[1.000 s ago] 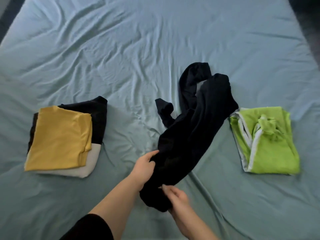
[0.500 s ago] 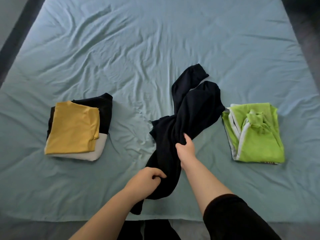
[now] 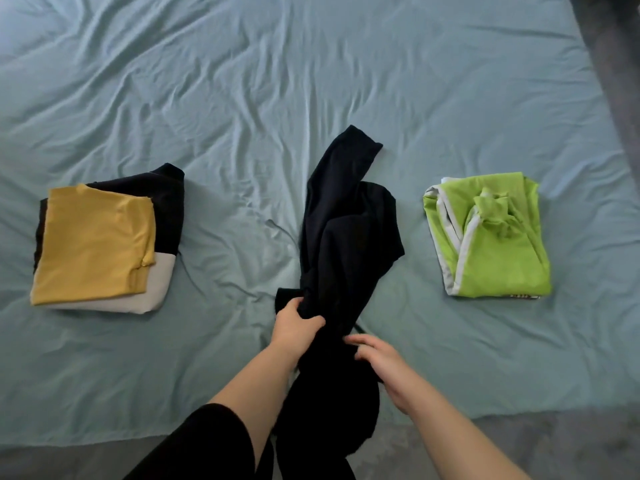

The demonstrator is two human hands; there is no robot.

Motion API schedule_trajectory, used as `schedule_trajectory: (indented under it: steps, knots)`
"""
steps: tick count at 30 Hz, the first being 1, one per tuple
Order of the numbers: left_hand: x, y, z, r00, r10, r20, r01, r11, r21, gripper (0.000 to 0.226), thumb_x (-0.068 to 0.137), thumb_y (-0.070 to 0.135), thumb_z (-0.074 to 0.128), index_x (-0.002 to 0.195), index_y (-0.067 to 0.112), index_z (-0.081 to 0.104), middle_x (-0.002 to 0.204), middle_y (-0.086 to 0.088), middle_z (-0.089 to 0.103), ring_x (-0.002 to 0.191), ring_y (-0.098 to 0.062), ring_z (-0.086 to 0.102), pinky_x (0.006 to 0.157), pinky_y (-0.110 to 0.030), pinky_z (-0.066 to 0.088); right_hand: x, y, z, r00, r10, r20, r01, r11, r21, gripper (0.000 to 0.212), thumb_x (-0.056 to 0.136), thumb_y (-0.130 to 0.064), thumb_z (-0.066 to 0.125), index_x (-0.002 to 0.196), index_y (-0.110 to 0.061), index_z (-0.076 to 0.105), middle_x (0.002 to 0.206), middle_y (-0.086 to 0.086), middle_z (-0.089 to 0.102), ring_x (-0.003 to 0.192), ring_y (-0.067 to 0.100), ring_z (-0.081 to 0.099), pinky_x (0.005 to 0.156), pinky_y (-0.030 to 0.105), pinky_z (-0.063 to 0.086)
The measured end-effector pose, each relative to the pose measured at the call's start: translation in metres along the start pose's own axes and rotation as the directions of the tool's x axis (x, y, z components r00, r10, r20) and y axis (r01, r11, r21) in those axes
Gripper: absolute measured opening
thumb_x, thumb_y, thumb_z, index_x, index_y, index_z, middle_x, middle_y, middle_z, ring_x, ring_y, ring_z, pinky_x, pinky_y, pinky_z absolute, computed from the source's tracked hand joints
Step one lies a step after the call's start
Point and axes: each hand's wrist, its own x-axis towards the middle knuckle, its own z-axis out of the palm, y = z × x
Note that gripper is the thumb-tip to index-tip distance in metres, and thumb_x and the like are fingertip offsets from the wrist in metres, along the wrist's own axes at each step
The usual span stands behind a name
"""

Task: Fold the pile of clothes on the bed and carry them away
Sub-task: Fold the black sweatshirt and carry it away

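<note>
Fingers (image 3: pixel 311 321) of your left hand (image 3: pixel 294 329) are curled round a bunch of the black garment (image 3: pixel 346 237), gripping it just above the near edge of the bed (image 3: pixel 104 393). Your right hand (image 3: pixel 384 370) is just beside it, its fingers (image 3: pixel 360 341) bent and touching the cloth. That hand is blurred, so you cannot tell whether it pinches the cloth or only rests on it.

Below your hands the garment's near end hangs off the bed toward the grey floor (image 3: pixel 519 445). Beyond them it lies crumpled along the middle of the pale blue sheet (image 3: pixel 242 98), one narrow end pointing away from you.

To your left, well apart from it, sits a folded stack: a yellow top (image 3: pixel 93 244) on a black piece (image 3: pixel 166 209) and a white piece (image 3: pixel 159 282). To your right, also apart, lies a folded lime-green garment (image 3: pixel 495 251) with white trim. Farther off, the sheet is wrinkled.
</note>
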Motion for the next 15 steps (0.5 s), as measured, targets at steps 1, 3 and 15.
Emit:
schedule_trajectory:
  steps: [1, 3, 15]
  knots:
    - [-0.003, 0.001, 0.002, 0.999, 0.043, -0.027, -0.040, 0.993, 0.114, 0.045, 0.075, 0.021, 0.069, 0.118, 0.022, 0.056, 0.108, 0.002, 0.063, 0.093, -0.018, 0.064, 0.085, -0.037, 0.053, 0.002, -0.005, -0.003, 0.997, -0.038, -0.062, 0.037, 0.999, -0.004, 0.032, 0.086, -0.015, 0.059, 0.113, -0.033, 0.065, 0.117, -0.003, 0.065, 0.102, 0.009, 0.061, 0.080, 0.021, 0.044]
    - [-0.016, 0.002, 0.006, 0.988, 0.150, -0.030, -0.130, 0.927, 0.352, 0.034, 0.077, 0.028, 0.067, 0.107, 0.030, 0.052, 0.103, 0.007, 0.056, 0.085, -0.016, 0.062, 0.075, -0.035, 0.051, 0.008, -0.020, -0.006, 0.968, -0.127, -0.215, 0.144, 0.987, 0.066, 0.048, 0.086, -0.032, 0.068, 0.131, -0.027, 0.050, 0.131, 0.003, 0.054, 0.116, 0.014, 0.054, 0.094, 0.026, 0.041]
    - [-0.011, -0.009, 0.039, 0.963, 0.215, 0.162, -0.247, 0.946, 0.212, 0.031, 0.083, 0.036, 0.070, 0.113, 0.039, 0.059, 0.111, -0.001, 0.062, 0.085, -0.012, 0.061, 0.091, -0.035, 0.051, 0.070, -0.050, -0.062, 0.872, -0.340, -0.352, 0.154, 0.873, -0.463, 0.035, 0.082, 0.002, 0.047, 0.107, -0.018, 0.059, 0.098, 0.007, 0.065, 0.093, 0.028, 0.060, 0.074, 0.029, 0.042]
